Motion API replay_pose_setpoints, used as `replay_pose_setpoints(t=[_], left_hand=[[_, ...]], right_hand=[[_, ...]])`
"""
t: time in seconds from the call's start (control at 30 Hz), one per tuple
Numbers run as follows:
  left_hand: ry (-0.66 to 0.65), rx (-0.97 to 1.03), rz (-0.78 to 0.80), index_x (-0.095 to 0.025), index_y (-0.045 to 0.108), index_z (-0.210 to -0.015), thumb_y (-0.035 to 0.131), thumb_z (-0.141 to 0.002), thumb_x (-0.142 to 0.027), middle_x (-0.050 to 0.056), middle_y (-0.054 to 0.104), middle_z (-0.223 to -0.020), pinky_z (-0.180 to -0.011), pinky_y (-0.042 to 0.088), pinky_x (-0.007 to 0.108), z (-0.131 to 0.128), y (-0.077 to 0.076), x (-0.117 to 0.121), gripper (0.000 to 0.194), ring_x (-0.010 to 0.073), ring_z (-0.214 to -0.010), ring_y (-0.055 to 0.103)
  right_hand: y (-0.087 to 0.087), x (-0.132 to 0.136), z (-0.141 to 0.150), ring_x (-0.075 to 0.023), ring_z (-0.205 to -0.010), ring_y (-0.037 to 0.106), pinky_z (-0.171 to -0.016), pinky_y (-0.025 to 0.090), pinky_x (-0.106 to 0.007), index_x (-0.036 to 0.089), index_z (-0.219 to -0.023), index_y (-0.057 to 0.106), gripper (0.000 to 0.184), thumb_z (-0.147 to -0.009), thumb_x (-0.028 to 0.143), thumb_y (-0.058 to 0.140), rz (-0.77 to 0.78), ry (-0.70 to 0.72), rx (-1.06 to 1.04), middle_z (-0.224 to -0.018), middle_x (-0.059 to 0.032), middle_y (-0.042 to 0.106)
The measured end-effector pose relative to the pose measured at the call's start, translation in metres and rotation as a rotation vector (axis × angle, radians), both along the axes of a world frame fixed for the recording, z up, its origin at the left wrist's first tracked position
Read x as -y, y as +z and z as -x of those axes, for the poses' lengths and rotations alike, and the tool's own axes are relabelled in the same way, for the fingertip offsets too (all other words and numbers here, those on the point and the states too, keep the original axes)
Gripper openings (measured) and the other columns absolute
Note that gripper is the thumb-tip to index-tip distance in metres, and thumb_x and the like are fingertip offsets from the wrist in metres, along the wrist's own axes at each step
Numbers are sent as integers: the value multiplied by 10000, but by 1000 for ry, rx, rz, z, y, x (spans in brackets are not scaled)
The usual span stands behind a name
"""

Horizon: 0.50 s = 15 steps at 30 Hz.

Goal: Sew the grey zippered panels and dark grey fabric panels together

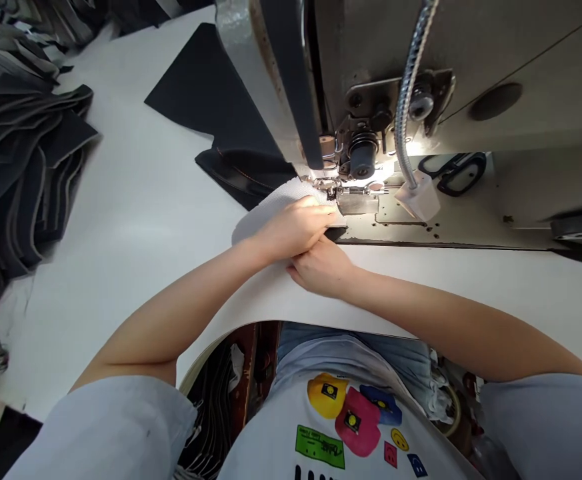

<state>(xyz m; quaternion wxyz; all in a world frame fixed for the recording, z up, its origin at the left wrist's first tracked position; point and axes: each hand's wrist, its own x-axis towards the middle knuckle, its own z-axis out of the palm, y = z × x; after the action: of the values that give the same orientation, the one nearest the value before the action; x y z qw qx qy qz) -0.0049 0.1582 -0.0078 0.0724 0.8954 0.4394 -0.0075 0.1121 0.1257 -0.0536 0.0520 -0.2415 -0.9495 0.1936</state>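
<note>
A curved fabric piece, pale grey on top, lies on the sewing machine's bed with its far edge by the presser foot. My left hand presses on this piece, fingers bunched close in front of the foot. Just below it my right hand is closed at the near edge, its fingertips partly hidden beneath the left. The two hands touch. Behind the grey piece, black panels lie under the machine head, one with an orange stitch line.
Stacks of dark cut pieces cover the left side of the white table. Black-handled scissors rest on the machine bed at right. A lamp on a flexible metal neck hangs near the needle. The table's curved edge is before my body.
</note>
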Motion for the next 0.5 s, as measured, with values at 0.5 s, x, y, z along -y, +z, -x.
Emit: replay_pose_setpoints(t=[0.5], left_hand=[[-44, 228, 107, -289, 760, -1042, 445, -967, -275, -30, 753, -1129, -968, 518, 366, 31, -17, -38, 324, 179, -1071, 657]], right_hand=[[4, -16, 42, -390, -1196, 568, -1001, 414, -506, 16, -1260, 648, 601, -969, 521, 503, 73, -166, 5, -1219, -241, 684]])
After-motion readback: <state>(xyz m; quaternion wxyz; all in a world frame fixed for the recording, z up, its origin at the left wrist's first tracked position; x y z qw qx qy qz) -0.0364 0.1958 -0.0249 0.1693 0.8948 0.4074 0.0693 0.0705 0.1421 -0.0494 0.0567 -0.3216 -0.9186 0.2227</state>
